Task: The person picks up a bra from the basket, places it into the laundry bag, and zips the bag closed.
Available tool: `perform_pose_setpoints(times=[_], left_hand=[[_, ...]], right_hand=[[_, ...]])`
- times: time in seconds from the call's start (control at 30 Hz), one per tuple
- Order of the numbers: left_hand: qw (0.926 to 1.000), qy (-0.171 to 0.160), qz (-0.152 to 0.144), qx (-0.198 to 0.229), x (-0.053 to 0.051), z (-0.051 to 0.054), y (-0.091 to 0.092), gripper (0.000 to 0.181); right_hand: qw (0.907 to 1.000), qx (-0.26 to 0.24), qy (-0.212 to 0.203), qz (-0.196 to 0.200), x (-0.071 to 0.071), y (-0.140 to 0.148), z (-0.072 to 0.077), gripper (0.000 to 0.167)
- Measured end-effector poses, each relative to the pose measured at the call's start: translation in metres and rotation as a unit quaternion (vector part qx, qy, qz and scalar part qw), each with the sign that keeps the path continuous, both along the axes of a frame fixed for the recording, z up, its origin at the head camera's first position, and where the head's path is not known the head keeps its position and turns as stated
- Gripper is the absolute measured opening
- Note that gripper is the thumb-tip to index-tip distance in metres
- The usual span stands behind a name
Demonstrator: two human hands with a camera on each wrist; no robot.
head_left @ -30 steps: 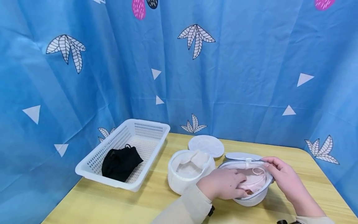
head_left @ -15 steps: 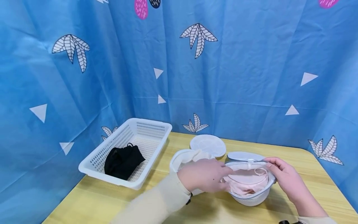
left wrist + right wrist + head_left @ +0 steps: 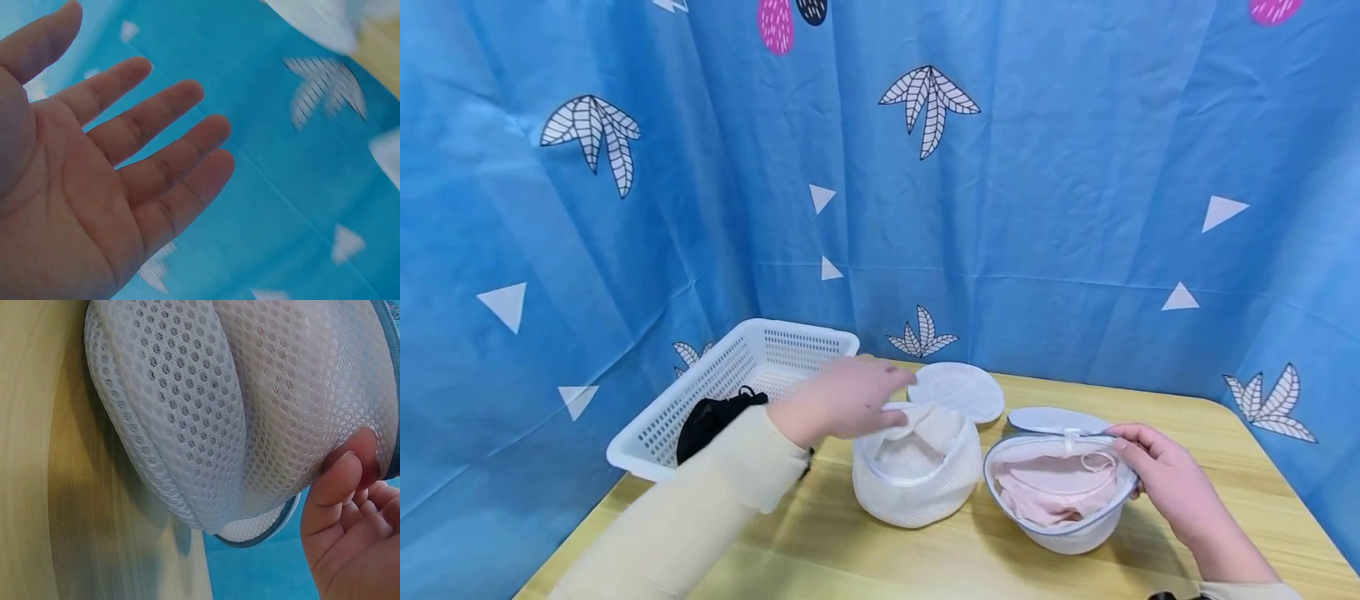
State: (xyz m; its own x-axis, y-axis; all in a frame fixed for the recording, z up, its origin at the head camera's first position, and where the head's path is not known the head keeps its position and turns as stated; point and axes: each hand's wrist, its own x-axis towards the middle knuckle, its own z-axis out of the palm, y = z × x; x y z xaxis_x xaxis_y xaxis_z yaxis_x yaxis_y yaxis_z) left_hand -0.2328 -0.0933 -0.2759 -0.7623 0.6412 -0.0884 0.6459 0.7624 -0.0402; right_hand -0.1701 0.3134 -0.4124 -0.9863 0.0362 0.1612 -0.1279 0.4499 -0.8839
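Note:
A white mesh laundry bag with a grey-blue rim stands unzipped at the right, its round lid folded back. Inside it lies a pale pink garment with a thin strap. My right hand pinches the bag's edge at its right side; the right wrist view shows the thumb and finger on the mesh. My left hand is in the air between the basket and a second, all-white mesh bag. In the left wrist view its palm and spread fingers hold nothing.
A white perforated plastic basket stands at the left with a black garment in it, partly behind the left sleeve. The white bag's round lid lies behind it. Blue patterned curtains surround the wooden table.
My left hand has come out of the right-hand bag, off the pink garment, and moved left past the white bag toward the basket. The right hand stays on the bag's edge.

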Motion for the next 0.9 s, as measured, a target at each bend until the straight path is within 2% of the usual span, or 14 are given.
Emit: perform_pose_setpoints(times=[0.1, 0.23, 0.33, 0.43, 0.57, 0.7, 0.8, 0.9], left_hand=[[0.9985, -0.011, 0.052, 0.017, -0.018, 0.005, -0.026, 0.059], [0.9941, -0.017, 0.105, 0.023, -0.04, 0.003, -0.061, 0.059], [0.9918, -0.013, 0.127, 0.007, -0.05, -0.004, -0.08, 0.058], [0.9911, -0.021, 0.131, 0.001, -0.052, -0.01, -0.088, 0.057], [0.9923, -0.032, 0.119, 0.008, -0.051, -0.015, -0.086, 0.057], [0.993, -0.03, 0.113, 0.019, -0.049, -0.018, -0.074, 0.058], [0.9937, -0.017, 0.108, 0.024, -0.045, -0.021, -0.061, 0.058], [0.9945, 0.011, 0.098, 0.034, -0.037, -0.027, -0.044, 0.056]], right_hand=[[1.0, -0.004, -0.006, 0.0, 0.001, 0.001, 0.0, 0.038], [0.9999, -0.005, -0.01, 0.002, 0.001, 0.002, -0.001, 0.04], [0.9999, -0.002, -0.011, 0.002, 0.001, 0.003, -0.002, 0.04], [0.9999, 0.002, -0.011, 0.003, 0.0, 0.004, -0.003, 0.04], [0.9999, 0.005, -0.012, 0.005, 0.0, 0.004, -0.004, 0.039], [0.9999, 0.004, -0.012, 0.001, 0.0, 0.003, -0.004, 0.038], [0.9998, 0.008, -0.016, -0.004, 0.0, 0.002, -0.003, 0.038], [0.9996, 0.017, -0.023, -0.004, -0.002, 0.001, -0.001, 0.04]])
